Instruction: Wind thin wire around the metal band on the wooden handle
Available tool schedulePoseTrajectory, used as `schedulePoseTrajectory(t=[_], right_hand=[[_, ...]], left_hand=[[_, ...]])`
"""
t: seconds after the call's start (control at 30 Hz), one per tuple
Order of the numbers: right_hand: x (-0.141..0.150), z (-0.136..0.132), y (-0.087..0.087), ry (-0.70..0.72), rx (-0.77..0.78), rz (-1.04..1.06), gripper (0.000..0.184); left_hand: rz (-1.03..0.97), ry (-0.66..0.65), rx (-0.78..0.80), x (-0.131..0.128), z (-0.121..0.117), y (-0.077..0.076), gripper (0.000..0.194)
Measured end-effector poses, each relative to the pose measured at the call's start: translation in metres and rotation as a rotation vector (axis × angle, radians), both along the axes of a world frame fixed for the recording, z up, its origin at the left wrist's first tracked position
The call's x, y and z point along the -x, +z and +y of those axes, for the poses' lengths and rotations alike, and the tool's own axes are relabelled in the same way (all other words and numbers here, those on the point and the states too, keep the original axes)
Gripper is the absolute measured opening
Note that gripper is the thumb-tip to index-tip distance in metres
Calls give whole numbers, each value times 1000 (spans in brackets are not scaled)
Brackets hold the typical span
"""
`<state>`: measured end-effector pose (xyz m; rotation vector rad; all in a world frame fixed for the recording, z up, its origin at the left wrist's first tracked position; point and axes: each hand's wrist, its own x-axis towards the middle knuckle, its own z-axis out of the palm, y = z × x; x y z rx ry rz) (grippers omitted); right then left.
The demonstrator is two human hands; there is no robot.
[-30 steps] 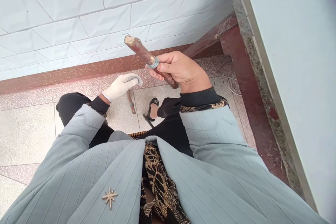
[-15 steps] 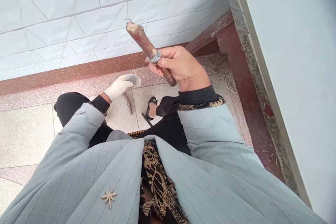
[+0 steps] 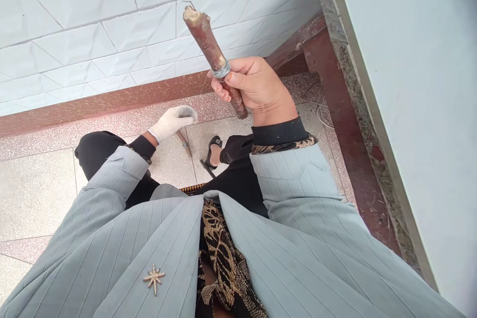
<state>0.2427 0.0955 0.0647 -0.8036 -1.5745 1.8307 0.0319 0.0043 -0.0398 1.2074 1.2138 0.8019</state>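
My right hand (image 3: 257,84) is closed around the lower half of a short wooden stick (image 3: 208,44), with thumb and fingers pinching it. A coil of grey wire (image 3: 221,68) is wound round the stick at my fingertips. The upper end looks roughly broken, with a thin wire tip sticking out there. My left hand (image 3: 173,121), in a white glove with greyish fingers, is curled low to the left. Just beneath it shows a thin brown piece with a metallic part (image 3: 184,143). The glove hides its upper end, and the grip on it is not plain.
A white tiled wall (image 3: 78,30) with a red-brown skirting (image 3: 93,90) stands ahead. At the right are a dark red frame (image 3: 335,89) and a pale panel (image 3: 410,84). A loose wire (image 3: 320,117) lies on the speckled floor (image 3: 37,194), and a shoe (image 3: 213,153) is below.
The stick has risen slightly and tilted more upright in my right hand. The thin brown piece under my left glove has swung, its lower end further right.
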Motion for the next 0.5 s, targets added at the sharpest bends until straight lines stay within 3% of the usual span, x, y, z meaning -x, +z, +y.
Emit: schedulePoseTrajectory(t=[0.23,0.5], right_hand=[[2,3,4,-57,53,-26,32],[0,12,-10,-81,22,-4,34]], left_hand=[[304,-69,-163,1,-3,9,20],[651,-199,-274,0,-3,9,32]])
